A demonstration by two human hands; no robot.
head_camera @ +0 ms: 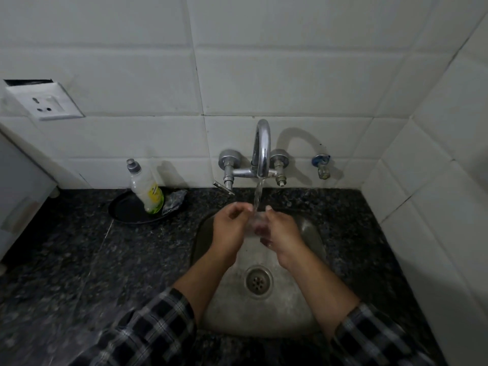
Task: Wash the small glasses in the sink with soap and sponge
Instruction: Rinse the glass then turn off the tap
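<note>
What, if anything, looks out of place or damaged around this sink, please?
The socket plate at left sits askew with a dark gap above it, as if loose from the tiled wall. The soap bottle leans in its black plate.

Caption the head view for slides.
Right hand holds a small glass under the running tap, left hand at its rim; soap bottle and sponge on a black plate.

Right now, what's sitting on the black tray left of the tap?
A soap bottle stands leaning on the black tray, with a grey scrubber at its right edge. The tray surface beneath them is covered.
</note>
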